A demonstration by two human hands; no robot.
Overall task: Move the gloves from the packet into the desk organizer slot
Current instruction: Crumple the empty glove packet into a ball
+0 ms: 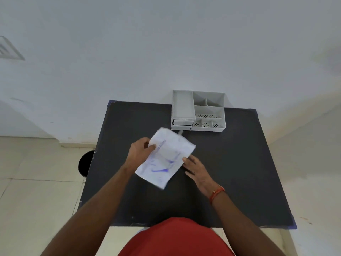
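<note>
A white glove packet [166, 157] with blue print is held above the middle of the black table [239, 172], blurred. My left hand [140, 150] pinches its upper left edge. My right hand [195, 170] lies flat with fingers spread, its fingertips touching the packet's right edge. The grey desk organizer [198, 110] stands at the table's far edge, beyond the packet, with a long slot on its left and several smaller compartments on its right. All its compartments look empty. No gloves are visible outside the packet.
A white wall rises right behind the table. A round black object [85, 163] sits on the tiled floor off the table's left edge. Two small drawers sit at the organizer's front left.
</note>
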